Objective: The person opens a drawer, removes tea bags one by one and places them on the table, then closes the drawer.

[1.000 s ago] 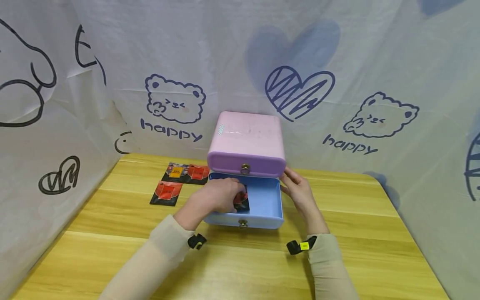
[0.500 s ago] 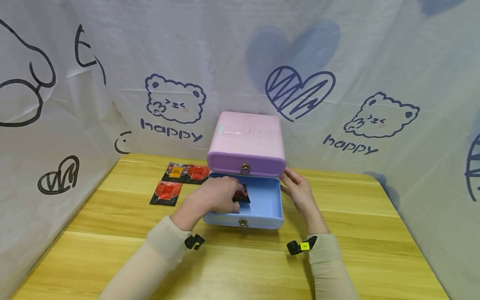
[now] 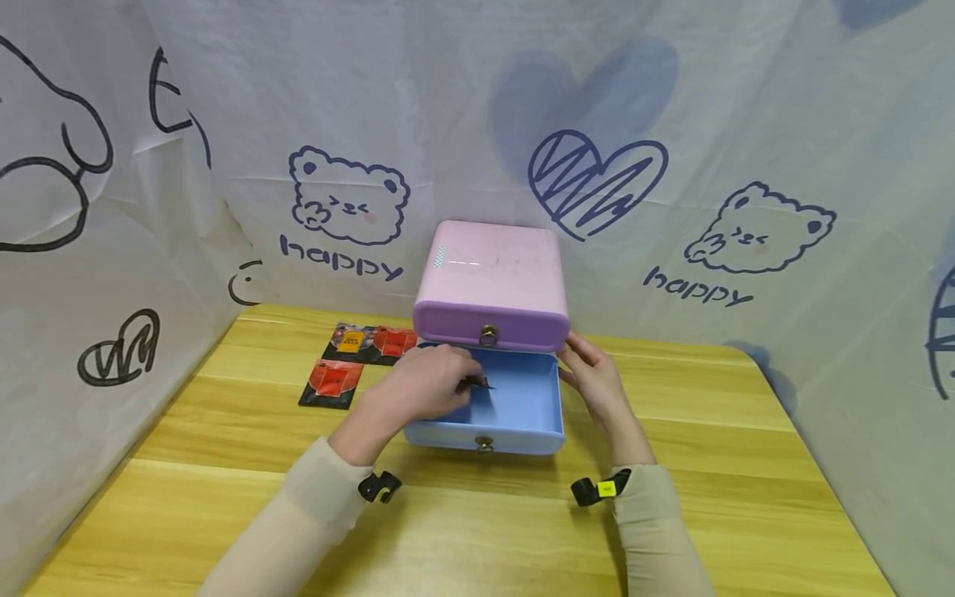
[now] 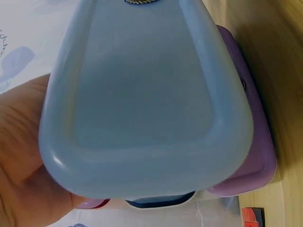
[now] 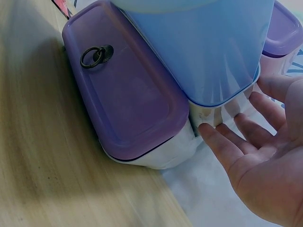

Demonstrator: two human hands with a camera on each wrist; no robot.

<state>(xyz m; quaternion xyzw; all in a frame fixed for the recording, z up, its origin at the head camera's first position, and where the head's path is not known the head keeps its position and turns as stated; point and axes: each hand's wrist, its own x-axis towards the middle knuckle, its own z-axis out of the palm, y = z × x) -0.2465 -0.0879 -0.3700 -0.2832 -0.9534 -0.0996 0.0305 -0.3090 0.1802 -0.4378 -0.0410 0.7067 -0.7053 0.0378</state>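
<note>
A drawer unit stands on the table with its blue middle drawer (image 3: 525, 398) pulled out. Inside that drawer, my left hand (image 3: 429, 381) pinches a small black-and-red packet (image 3: 483, 384); only its thin edge shows past the fingers. In the left wrist view the blue drawer front hides the fingertips, leaving part of the left hand (image 4: 23, 161) visible. At the unit's right side is my right hand (image 3: 597, 385). The right wrist view shows the right hand (image 5: 258, 156) with fingers extended, fingertips against the white casing beside the blue drawer.
Several red-and-black packets (image 3: 332, 381) lie flat on the wooden table (image 3: 477, 531), left of the unit. Above the open drawer is a purple top drawer front (image 3: 455, 325) with a ring pull. A lower purple drawer (image 5: 128, 90) is closed. A white drawn-on cloth (image 3: 470, 124) hangs behind.
The packet in my left hand has risen from lying inside the drawer and turned edge-on. My left hand has shifted slightly back and left. The right hand stays where it was.
</note>
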